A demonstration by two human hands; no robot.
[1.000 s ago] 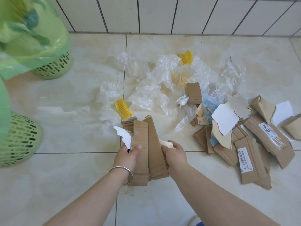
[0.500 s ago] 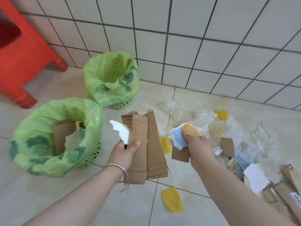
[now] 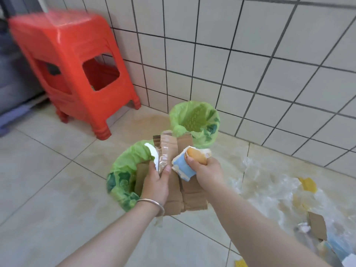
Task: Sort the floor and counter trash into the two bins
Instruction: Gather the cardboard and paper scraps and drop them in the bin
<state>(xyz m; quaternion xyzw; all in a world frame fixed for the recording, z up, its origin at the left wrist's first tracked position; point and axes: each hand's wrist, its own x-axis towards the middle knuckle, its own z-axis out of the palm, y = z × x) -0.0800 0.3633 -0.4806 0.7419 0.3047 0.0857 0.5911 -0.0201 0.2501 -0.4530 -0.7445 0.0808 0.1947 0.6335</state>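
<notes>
My left hand point(image 3: 156, 183) grips a bundle of brown cardboard strips point(image 3: 185, 193) with a white scrap, held upright over the near bin point(image 3: 123, 178), which has a green liner and cardboard inside. My right hand point(image 3: 208, 172) holds a torn blue, white and orange printed carton piece point(image 3: 185, 166) right beside the bundle. The far bin point(image 3: 194, 120), also green-lined, stands by the wall behind the bundle. Clear plastic film point(image 3: 269, 187), yellow foam netting point(image 3: 308, 185) and a cardboard piece point(image 3: 316, 226) lie on the floor at the right.
A red plastic stool point(image 3: 77, 68) stands at the back left against the tiled wall point(image 3: 250, 54). Grey furniture point(image 3: 13, 74) sits at the far left edge. Beige floor tiles point(image 3: 48, 189) stretch in front of the bins.
My view has swung left and up, bringing the stool into sight. Both hands have carried their pieces leftward over the near bin, and my right hand has closed in on the bundle.
</notes>
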